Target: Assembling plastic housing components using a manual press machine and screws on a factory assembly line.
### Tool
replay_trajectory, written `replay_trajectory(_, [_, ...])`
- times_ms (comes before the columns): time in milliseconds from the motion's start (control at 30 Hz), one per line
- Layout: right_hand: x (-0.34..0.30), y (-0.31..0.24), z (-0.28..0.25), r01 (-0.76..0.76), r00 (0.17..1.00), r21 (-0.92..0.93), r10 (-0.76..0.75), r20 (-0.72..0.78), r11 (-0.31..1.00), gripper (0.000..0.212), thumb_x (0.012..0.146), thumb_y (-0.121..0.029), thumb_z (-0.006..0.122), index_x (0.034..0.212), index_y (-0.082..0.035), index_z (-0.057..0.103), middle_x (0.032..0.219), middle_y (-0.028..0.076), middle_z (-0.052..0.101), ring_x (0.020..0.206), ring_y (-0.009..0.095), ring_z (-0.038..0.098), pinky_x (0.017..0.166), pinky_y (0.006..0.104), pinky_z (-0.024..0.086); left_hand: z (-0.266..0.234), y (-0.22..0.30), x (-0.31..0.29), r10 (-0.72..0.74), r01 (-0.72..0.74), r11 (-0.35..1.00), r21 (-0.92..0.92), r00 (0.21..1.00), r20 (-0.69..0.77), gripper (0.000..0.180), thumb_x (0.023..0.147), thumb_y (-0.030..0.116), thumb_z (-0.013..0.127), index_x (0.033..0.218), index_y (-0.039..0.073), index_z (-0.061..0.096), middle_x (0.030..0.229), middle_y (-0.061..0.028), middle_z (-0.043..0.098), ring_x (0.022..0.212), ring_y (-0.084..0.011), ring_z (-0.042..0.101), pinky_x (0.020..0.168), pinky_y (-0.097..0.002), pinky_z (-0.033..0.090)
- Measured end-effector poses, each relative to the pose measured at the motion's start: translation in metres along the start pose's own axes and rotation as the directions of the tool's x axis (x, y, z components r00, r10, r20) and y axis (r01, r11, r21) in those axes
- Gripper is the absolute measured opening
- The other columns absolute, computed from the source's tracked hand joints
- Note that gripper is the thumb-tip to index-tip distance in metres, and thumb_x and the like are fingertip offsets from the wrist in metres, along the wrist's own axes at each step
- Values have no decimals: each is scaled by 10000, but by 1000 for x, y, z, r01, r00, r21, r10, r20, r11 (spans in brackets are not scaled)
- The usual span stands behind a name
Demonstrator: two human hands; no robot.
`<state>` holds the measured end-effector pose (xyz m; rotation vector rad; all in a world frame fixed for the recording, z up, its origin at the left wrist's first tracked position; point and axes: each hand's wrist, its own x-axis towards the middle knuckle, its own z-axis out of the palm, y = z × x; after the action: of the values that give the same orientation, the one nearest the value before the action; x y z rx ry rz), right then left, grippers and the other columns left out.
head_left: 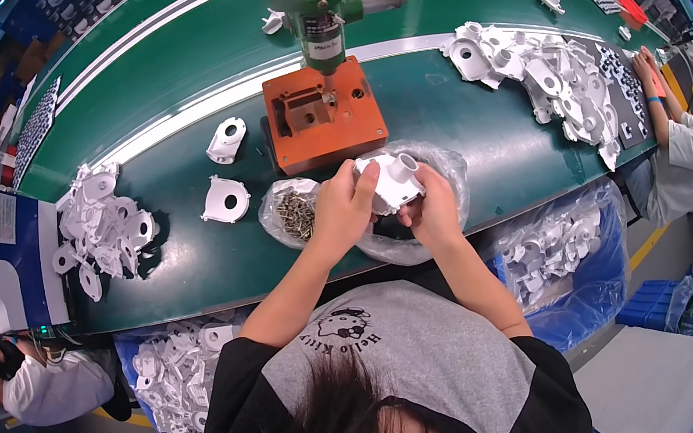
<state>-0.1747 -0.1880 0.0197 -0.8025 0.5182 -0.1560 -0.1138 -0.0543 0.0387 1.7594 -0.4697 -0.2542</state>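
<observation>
Between my two hands is a white plastic housing [394, 180] with a short round tube on its upper side. My left hand [347, 206] grips its left edge, thumb on top. At its right edge, my right hand [436, 207] is closed round it. A clear plastic bag [451, 168] lies open just under and beside the housing; its contents are mostly hidden by my hands. Left of my left hand sits a bag of small brass-coloured screws [296, 213]. Beyond my hands stands a green press [323, 34] over an orange fixture block [323, 113].
Two loose white housings [225, 200] lie left of the fixture. Piles of white housings [103, 220] stand at left and right. Blue lined bins [609, 255] with more parts sit below the table edge. A green conveyor [188, 35] runs behind. Other people [684, 160] work at both sides.
</observation>
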Motion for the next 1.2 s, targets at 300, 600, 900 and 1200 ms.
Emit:
replay_trajectory(300, [1, 1, 1, 44, 999, -51, -44, -6, 998, 280, 934, -183, 397, 1078, 19, 525, 704, 82, 583, 419, 121, 502, 335, 224, 359, -1, -7, 1, -52, 55, 997, -59, 997, 48, 422, 915, 365, 491, 800, -41, 489, 555, -123, 576, 475, -190, 609, 432, -298, 457])
replay_trajectory(600, [4, 5, -9, 244, 970, -195, -238, 53, 950, 266, 952, -157, 432, 1145, 13, 503, 759, 65, 594, 495, 102, 539, 415, 206, 398, -17, 0, 8, -214, 324, 874, -363, 926, 312, 230, 929, 194, 489, 974, -31, 486, 723, -75, 595, 503, -143, 595, 427, -242, 473])
replay_trajectory(900, [3, 3, -12, 303, 927, -173, -248, 282, 937, 313, 924, -125, 440, 1202, 11, 485, 966, 92, 605, 667, 153, 603, 556, 244, 444, -44, -4, 9, -142, 224, 885, -409, 965, 222, 236, 935, 188, 508, 1050, -18, 495, 781, -59, 607, 544, -128, 600, 470, -236, 489])
replay_trajectory(1200, [-2, 11, -19, 637, 770, -771, -75, 633, 29, 625, 706, -224, 728, 1257, -85, 468, 901, 105, 518, 860, 270, 505, 806, 367, 423, -107, -5, 78, -222, 219, 974, -56, 974, -56, 398, 904, 250, 541, 1148, -37, 412, 704, -134, 611, 483, -181, 617, 401, -241, 441])
